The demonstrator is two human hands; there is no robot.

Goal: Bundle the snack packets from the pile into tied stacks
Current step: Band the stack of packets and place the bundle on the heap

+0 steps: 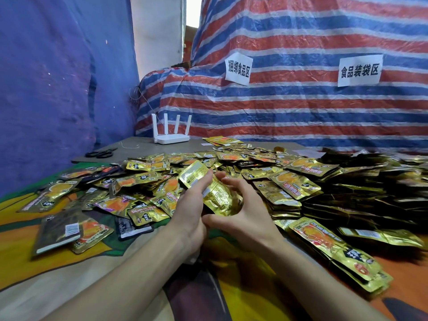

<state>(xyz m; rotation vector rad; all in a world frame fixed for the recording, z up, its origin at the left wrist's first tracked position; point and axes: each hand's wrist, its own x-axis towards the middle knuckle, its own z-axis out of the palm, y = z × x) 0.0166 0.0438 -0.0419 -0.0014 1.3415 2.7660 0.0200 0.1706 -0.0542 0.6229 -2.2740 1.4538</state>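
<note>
A wide pile of gold foil snack packets [243, 163] covers the middle and right of the surface. Between my two hands sits a small stack of gold packets [216, 193], back sides up and tilted toward me. My left hand [192, 205] grips the stack from its left side, fingers over the top packet. My right hand [240, 209] curls round the stack's right edge and underside. Loose packets [120, 202] lie scattered to the left of my hands.
Stacked bundles [347, 200] fill the right side, and one long stack [335, 253] lies near my right forearm. Black scissors [102, 153] and a bit of string [129, 145] lie at the far left. A white router [171, 135] stands by the striped tarp wall.
</note>
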